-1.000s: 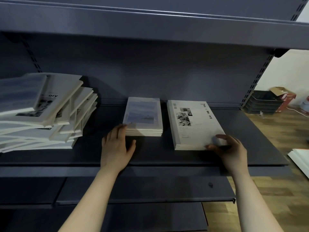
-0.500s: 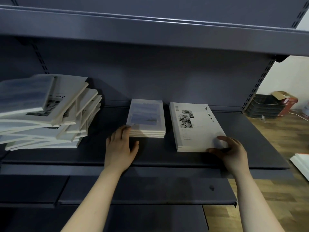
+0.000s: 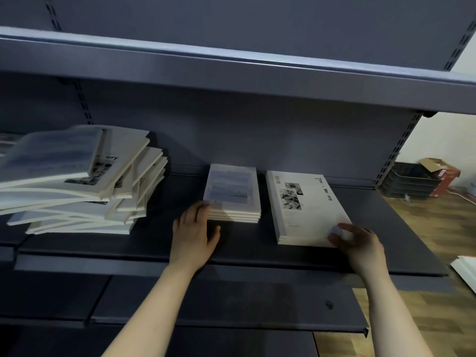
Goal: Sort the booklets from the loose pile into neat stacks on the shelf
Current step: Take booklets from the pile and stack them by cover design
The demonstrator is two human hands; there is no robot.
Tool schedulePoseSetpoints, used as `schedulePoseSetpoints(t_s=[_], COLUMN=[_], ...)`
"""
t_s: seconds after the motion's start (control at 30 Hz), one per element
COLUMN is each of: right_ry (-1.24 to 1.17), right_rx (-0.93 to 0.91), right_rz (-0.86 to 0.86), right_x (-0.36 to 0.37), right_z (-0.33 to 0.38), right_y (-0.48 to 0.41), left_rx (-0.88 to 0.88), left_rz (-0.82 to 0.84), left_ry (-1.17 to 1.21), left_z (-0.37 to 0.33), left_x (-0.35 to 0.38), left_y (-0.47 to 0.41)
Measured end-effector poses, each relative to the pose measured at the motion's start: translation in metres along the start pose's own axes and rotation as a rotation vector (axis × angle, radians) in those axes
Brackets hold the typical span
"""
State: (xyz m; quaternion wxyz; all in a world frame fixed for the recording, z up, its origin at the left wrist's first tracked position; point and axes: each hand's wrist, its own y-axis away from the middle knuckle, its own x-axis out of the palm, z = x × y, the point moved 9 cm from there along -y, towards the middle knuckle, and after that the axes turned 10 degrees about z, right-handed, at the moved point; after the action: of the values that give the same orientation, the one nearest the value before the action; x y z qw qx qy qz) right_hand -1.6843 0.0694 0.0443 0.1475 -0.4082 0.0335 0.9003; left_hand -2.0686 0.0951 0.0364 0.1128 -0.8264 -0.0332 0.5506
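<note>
A loose, crooked pile of white booklets [image 3: 77, 181] lies at the left of the dark grey shelf [image 3: 159, 243]. In the middle stands a neat stack of small booklets with bluish covers [image 3: 233, 194]. My left hand [image 3: 193, 234] lies flat on the shelf, fingertips touching that stack's near left corner. To the right is a low stack of larger white booklets with photos and lettering [image 3: 306, 207]. My right hand [image 3: 358, 243] pinches its near right corner, thumb on top of the cover.
An upper shelf [image 3: 231, 70] overhangs the work level. A lower shelf [image 3: 231, 313] juts out below my arms. At the right, on the wooden floor, stand black stacked trays [image 3: 409, 180], a red cardboard box [image 3: 443, 173] and white sheets [image 3: 466, 271].
Both hands stay on the same stack corners. The view has shifted slightly, so the piles sit further right and lower in the picture. No booklet has visibly moved.
</note>
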Motion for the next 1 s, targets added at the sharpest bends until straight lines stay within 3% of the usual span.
schedulePoseSetpoints(t_s=[0.2, 0.43, 0.6, 0.7, 1.0], right_ry=[0.009, -0.061, -0.001, -0.036, -0.055], right_rx=[-0.077, -0.238, -0.338, -0.403, -0.475], right_rz=[0.031, 0.142, 0.248, 0.295, 0.348], right_x=[-0.003, 0.05, 0.103, 0.128, 0.175], right_z=[0.044, 0.137, 0.202, 0.235, 0.306], right_y=[-0.001, -0.004, 0.011, 0.02, 0.036], left_rx=[0.009, 0.047, 0.096, 0.126, -0.103], left_rz=[0.009, 0.009, -0.057, -0.19, -0.555], left_ry=[0.047, 0.303, 0.648, 0.767, 0.479], left_z=[0.0, 0.006, 0.019, 0.04, 0.154], left_x=[-0.014, -0.072, -0.129, -0.173, -0.259], left_y=[0.006, 0.007, 0.016, 0.026, 0.066])
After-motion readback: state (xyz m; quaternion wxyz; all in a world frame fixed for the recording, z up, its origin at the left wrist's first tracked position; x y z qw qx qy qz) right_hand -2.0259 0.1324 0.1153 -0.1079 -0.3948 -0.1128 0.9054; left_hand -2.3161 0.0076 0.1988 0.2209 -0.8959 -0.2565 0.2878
